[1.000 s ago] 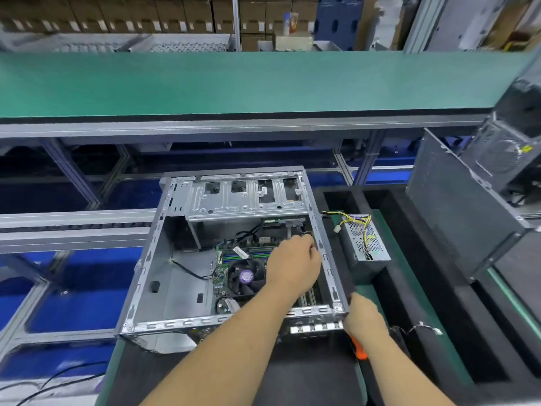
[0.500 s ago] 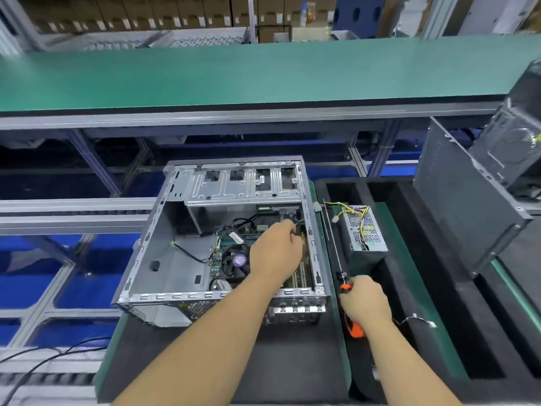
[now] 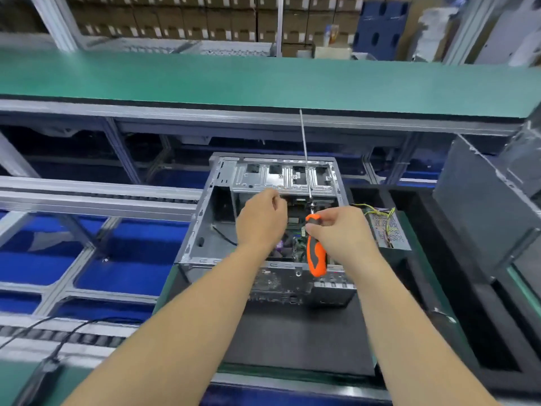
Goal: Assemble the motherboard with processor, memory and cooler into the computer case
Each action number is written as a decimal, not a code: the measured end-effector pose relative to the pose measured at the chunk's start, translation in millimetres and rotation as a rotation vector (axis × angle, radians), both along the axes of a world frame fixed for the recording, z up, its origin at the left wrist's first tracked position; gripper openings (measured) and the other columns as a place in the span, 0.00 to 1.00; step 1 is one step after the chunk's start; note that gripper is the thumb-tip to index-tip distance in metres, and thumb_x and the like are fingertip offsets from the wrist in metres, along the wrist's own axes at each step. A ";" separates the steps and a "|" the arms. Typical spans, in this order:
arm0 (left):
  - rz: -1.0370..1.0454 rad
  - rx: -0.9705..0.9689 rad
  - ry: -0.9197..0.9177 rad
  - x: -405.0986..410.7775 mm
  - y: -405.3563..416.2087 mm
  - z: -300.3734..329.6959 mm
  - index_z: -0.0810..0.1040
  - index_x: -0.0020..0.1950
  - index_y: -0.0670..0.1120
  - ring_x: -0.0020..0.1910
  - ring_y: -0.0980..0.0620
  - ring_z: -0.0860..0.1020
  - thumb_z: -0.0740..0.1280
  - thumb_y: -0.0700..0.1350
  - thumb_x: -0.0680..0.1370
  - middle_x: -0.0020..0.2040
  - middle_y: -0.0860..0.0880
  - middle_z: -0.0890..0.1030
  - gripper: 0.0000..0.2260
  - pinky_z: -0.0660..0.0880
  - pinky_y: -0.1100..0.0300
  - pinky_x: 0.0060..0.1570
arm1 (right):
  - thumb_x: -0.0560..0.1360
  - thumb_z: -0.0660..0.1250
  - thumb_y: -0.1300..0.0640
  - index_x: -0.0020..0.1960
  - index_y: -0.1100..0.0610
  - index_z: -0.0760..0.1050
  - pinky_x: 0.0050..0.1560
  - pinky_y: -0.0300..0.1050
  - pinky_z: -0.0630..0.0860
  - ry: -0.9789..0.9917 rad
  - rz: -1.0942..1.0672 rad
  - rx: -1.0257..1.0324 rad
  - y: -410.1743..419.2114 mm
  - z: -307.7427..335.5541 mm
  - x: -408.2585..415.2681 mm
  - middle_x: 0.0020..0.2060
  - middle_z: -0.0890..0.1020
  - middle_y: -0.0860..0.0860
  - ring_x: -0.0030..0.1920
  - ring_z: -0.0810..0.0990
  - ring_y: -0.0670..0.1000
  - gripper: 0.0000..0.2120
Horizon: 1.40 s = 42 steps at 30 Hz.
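At frame centre, the right hand (image 3: 341, 234) grips a long orange screwdriver (image 3: 315, 247) over the open computer case (image 3: 202, 227), left hand (image 3: 261, 219) curled inside, contents unclear; the wavering shaft could gouge the motherboard (image 3: 294, 222).

Screwdriver (image 3: 315, 253) handle orange with black grip patches, shaft silver. Computer case (image 3: 205, 224) bare grey metal; motherboard (image 3: 297, 230) inside green. Mat (image 3: 292, 341) under case black. Far shelf (image 3: 263, 80) green with black edge strip. Power supply (image 3: 386, 232) right of case grey, perforated mesh pattern, yellow and black wires. Floor left blue.
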<state>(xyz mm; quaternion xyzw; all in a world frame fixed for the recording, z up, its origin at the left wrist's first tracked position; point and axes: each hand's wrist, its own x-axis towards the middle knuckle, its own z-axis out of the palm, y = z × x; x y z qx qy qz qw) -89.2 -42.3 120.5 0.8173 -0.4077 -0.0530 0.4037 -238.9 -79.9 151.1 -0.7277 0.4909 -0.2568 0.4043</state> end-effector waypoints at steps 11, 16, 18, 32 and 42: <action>0.387 0.165 -0.110 174.0 245.7 -82.2 0.69 0.40 0.47 0.34 0.42 0.72 0.59 0.47 0.79 0.33 0.48 0.74 0.09 0.64 0.53 0.31 | 0.74 0.72 0.57 0.34 0.52 0.76 0.39 0.46 0.73 0.087 0.389 0.123 210.6 -89.1 173.0 0.23 0.73 0.45 0.31 0.73 0.50 0.11; 0.468 0.427 -0.025 196.5 346.2 -150.7 0.65 0.39 0.48 0.39 0.41 0.73 0.57 0.48 0.79 0.39 0.47 0.76 0.10 0.69 0.51 0.37 | 0.74 0.69 0.57 0.36 0.52 0.75 0.33 0.44 0.68 0.294 0.492 0.240 296.7 -154.5 217.2 0.30 0.75 0.47 0.33 0.72 0.50 0.09; 0.490 0.477 0.014 193.5 375.5 -172.2 0.66 0.40 0.48 0.39 0.41 0.73 0.57 0.48 0.79 0.40 0.47 0.77 0.09 0.72 0.51 0.38 | 0.75 0.68 0.56 0.38 0.53 0.73 0.36 0.42 0.66 0.387 0.495 0.295 325.2 -181.0 221.8 0.36 0.79 0.52 0.37 0.74 0.52 0.08; 0.365 0.573 0.105 179.4 448.5 -232.0 0.66 0.41 0.48 0.40 0.43 0.75 0.56 0.49 0.82 0.41 0.49 0.75 0.11 0.74 0.49 0.40 | 0.73 0.75 0.53 0.51 0.58 0.80 0.44 0.44 0.77 0.592 0.471 0.480 436.5 -271.3 223.4 0.51 0.83 0.54 0.50 0.82 0.56 0.11; 0.270 0.582 0.094 175.0 438.0 -234.9 0.70 0.44 0.47 0.40 0.46 0.75 0.56 0.48 0.81 0.41 0.51 0.76 0.09 0.73 0.50 0.38 | 0.75 0.73 0.50 0.35 0.55 0.68 0.26 0.37 0.63 0.420 0.429 0.508 418.8 -285.1 223.0 0.31 0.74 0.50 0.31 0.69 0.50 0.17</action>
